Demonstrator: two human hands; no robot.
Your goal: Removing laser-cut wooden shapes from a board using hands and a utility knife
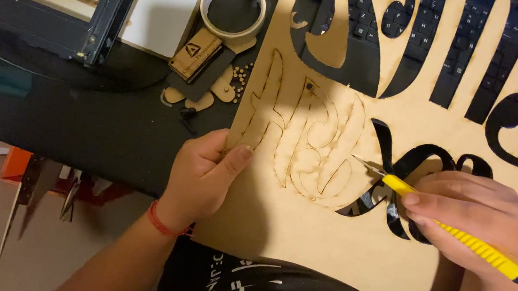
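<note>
A thin plywood sheet (301, 233) with laser-cut ornate letter shapes lies over a dark desk and a black keyboard (424, 34). My left hand (201, 178) grips the sheet's left edge, thumb on top, beside scored letter outlines (311, 138). My right hand (476, 219) holds a yellow utility knife (455, 233). Its blade tip (360, 161) touches the sheet at the right side of the scored outlines. Several letters further right are cut out, showing black through the holes.
A roll of tape (233, 5) lies at the top, with a small wooden tag (195, 54) and wooden offcuts below it. A dark-framed panel (61, 9) sits at the top left. The desk edge runs along the lower left, floor beneath.
</note>
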